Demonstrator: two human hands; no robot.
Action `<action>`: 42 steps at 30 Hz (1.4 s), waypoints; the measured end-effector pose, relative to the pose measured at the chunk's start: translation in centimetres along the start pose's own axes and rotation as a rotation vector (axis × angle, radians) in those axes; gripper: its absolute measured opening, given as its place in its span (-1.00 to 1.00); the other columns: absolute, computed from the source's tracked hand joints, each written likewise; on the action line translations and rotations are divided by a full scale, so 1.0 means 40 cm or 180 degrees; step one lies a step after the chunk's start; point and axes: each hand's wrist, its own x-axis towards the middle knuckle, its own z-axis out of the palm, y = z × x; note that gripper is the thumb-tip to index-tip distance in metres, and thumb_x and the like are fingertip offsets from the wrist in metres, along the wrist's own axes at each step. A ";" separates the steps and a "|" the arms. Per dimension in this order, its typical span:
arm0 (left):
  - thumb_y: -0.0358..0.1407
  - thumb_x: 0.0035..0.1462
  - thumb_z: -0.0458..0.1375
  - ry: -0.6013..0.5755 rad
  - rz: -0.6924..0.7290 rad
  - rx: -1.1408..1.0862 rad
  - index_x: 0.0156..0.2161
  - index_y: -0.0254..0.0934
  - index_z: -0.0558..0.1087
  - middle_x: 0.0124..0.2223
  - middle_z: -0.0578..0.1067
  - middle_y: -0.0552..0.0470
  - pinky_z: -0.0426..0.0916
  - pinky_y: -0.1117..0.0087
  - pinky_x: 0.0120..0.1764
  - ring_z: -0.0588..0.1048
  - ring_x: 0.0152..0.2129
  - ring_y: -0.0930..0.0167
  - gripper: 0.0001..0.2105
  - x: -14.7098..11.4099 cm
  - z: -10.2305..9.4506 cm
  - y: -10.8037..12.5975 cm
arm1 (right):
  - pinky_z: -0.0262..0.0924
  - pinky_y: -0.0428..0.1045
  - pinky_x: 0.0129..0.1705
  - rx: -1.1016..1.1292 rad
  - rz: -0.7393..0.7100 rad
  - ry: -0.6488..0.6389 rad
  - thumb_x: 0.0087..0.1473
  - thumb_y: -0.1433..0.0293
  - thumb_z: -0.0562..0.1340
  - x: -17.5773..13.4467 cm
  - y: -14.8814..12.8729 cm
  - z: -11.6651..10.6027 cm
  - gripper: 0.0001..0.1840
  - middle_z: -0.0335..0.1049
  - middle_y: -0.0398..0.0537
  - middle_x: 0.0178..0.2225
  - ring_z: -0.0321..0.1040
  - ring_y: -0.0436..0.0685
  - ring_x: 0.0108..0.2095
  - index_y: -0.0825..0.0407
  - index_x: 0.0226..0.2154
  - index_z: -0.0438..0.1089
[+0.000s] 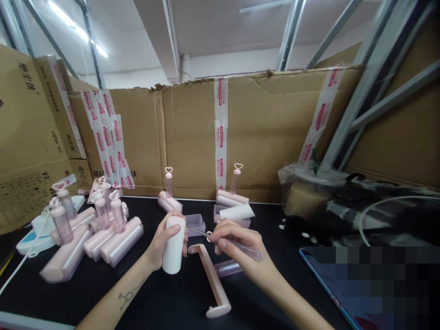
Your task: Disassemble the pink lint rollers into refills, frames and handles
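Holding a white roll (173, 254) almost upright in the curled left grip (159, 243), seemingly steadying it for the thin tool (252, 252) pinched in the right grip (248, 237)

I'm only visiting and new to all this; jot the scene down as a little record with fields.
Left hand: holds a white roll
Right hand: holds a thin tool, tip by the roll
Between forearms: pink frame, clear tube
Left side: several pink roller sets
Right side: drink cup
Surface: black table
Behind: taped cardboard
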 end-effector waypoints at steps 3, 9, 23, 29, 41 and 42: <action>-0.23 0.06 0.07 -0.0107 -0.0118 -0.0089 -0.21 -0.27 0.26 -0.51 0.39 0.09 0.33 0.44 -0.61 0.39 -0.71 0.47 -0.79 0.001 0.001 0.000 | 0.18 -0.03 -0.34 0.0075 -0.0020 0.0009 0.08 0.40 0.18 0.000 -0.003 -0.004 -0.86 0.37 -0.06 -0.44 0.31 0.07 -0.41 0.01 -0.39 0.47; -0.21 0.05 0.07 -0.0188 -0.0188 -0.0127 -0.21 -0.28 0.28 -0.52 0.40 0.08 0.31 0.47 -0.64 0.40 -0.72 0.47 -0.78 0.002 0.001 -0.001 | 0.15 -0.06 -0.42 0.0212 -0.0042 -0.0102 0.06 0.43 0.18 -0.001 -0.004 -0.013 -0.86 0.32 -0.09 -0.45 0.27 0.03 -0.47 0.01 -0.41 0.47; -0.16 0.05 0.05 -0.0357 -0.0555 -0.0097 -0.27 -0.30 0.33 -0.57 0.39 0.07 0.30 0.50 -0.69 0.37 -0.76 0.48 -0.76 0.003 -0.004 0.004 | 0.21 -0.08 -0.44 0.0047 0.0010 -0.0371 0.11 0.39 0.16 0.000 -0.011 -0.026 -0.82 0.32 -0.06 -0.41 0.29 0.01 -0.47 0.01 -0.38 0.50; -0.10 0.09 0.02 0.0101 -0.0428 0.0015 -0.27 -0.26 0.29 -0.61 0.37 0.13 0.26 0.51 -0.72 0.35 -0.80 0.49 -0.75 0.008 -0.008 -0.001 | 0.23 -0.04 -0.23 -0.0450 -0.0434 -0.0420 0.13 0.46 0.14 -0.001 -0.007 -0.003 -0.78 0.35 -0.05 -0.33 0.32 0.07 -0.30 -0.03 -0.23 0.47; 0.11 -0.06 0.12 0.0729 -0.1680 0.0518 -0.24 -0.29 0.34 -0.64 0.39 0.10 0.32 0.46 -0.71 0.38 -0.79 0.44 -0.52 0.078 -0.006 0.010 | 0.21 0.05 -0.13 -0.0533 0.0014 0.0075 0.17 0.38 0.11 0.003 0.055 0.028 -0.79 0.32 -0.03 -0.30 0.29 0.11 -0.23 -0.01 -0.17 0.40; 0.12 -0.05 0.11 0.0680 -0.1904 0.0108 -0.23 -0.30 0.34 -0.64 0.40 0.10 0.33 0.45 -0.70 0.38 -0.79 0.44 -0.52 0.090 -0.005 0.010 | 0.21 0.06 -0.13 -0.0535 0.0047 0.0174 0.17 0.37 0.11 0.005 0.057 0.027 -0.79 0.32 -0.03 -0.30 0.29 0.12 -0.23 0.00 -0.18 0.40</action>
